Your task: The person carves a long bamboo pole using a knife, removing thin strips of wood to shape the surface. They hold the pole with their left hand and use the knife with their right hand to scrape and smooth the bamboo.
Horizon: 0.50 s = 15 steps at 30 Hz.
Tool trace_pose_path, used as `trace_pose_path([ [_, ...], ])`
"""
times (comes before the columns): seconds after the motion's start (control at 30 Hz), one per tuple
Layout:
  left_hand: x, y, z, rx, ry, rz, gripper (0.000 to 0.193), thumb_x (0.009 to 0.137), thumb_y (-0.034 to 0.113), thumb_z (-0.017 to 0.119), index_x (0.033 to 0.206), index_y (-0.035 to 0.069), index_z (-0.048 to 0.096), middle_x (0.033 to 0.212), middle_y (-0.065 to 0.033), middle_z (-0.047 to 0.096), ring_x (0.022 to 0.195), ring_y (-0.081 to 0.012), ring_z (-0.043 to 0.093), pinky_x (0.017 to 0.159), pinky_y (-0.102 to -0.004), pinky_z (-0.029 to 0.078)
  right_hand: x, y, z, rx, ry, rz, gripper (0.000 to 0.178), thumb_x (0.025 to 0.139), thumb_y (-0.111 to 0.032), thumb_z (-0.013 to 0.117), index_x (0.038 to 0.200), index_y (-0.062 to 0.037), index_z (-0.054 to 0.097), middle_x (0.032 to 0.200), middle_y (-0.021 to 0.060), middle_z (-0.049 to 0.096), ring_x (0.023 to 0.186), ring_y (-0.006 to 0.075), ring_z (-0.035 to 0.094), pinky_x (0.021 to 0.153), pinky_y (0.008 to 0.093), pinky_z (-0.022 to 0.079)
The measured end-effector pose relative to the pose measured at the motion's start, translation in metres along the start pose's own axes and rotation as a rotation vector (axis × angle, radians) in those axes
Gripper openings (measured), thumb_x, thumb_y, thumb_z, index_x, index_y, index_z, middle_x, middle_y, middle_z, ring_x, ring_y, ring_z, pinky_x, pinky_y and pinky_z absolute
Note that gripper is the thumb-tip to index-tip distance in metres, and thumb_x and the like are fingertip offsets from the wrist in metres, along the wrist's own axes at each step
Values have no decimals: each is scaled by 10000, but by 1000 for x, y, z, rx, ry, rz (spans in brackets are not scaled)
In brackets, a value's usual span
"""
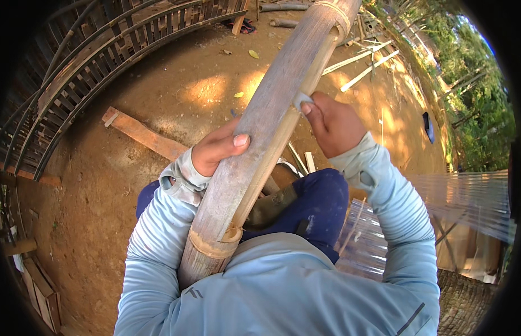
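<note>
Clock directions take 12 as the top of the view. The bamboo pole (pixel 260 123) lies directly before the person, above the lap. Its long axis runs from 7 o'clock, beside the blue shirt (pixel 288 285), to 1 o'clock, where it leaves the upper edge. A long opening (pixel 266 173) runs along its right-hand side, between a lower node ring (pixel 207 249) and an upper node ring (pixel 334 10).

The left hand (pixel 218 148), at 10 o'clock from centre, grips the pole from its left side. The thumb rests on the upper surface; the fingers underneath are hidden from inspection.

The right hand (pixel 336 123), at 2 o'clock, is closed, with a pale flat piece (pixel 302 101) pinched at the thumb. The piece appears to touch the pole's right-hand edge, at the opening; its exact kind cannot be determined.

Governing relation, in judgement: the piece against that edge. Any travel along it must follow the 1-to-7 o'clock line, with more length available toward 7. The right hand is nearer the upper node ring, the left nearer the lower; the pole lies between them.
</note>
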State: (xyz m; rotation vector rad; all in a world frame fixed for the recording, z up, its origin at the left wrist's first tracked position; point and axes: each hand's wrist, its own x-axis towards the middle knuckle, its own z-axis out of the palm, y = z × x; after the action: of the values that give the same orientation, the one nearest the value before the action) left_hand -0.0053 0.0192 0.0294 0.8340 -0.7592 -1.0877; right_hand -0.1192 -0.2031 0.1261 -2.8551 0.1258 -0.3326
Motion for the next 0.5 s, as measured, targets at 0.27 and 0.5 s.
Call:
trace_pose_path([
  [0.27, 1, 2, 2, 41, 33, -31, 917, 846, 618, 650, 1477, -13, 439, 1290, -173, 608, 1120, -236, 609, 942, -352, 473, 16, 11, -12, -43, 88, 125, 333, 1050, -321, 484, 919, -24, 557, 750, 254, 603, 743, 474, 609, 656, 525, 477],
  [0.5, 3, 3, -3, 3, -43, 20, 873, 901, 542, 620, 1527, -10, 363, 1322, -160, 581, 1155, -217, 575, 974, -335, 440, 2, 4, 0, 72, -1, 80, 303, 1033, -312, 506, 939, -30, 563, 775, 253, 607, 733, 486, 600, 676, 546, 473],
])
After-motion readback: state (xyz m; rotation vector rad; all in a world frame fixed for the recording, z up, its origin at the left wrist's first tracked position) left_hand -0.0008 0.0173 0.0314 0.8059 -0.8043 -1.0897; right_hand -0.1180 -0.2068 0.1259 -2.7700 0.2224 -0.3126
